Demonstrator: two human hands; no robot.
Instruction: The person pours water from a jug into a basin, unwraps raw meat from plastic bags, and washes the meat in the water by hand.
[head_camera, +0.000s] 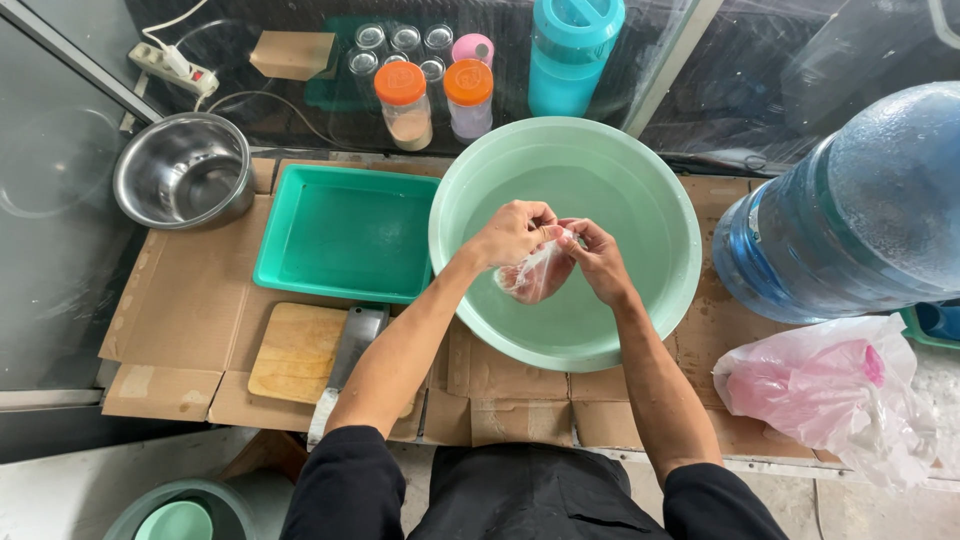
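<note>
Pink bagged meat (535, 272), hanging down-left, both hands (515, 232) gripping top

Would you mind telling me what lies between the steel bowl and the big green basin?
In the head view, a green rectangular tray lies between the steel bowl and the green basin.

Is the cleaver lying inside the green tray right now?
No: the cleaver lies on the wooden cutting board, in front of the green tray, which holds nothing.
</note>
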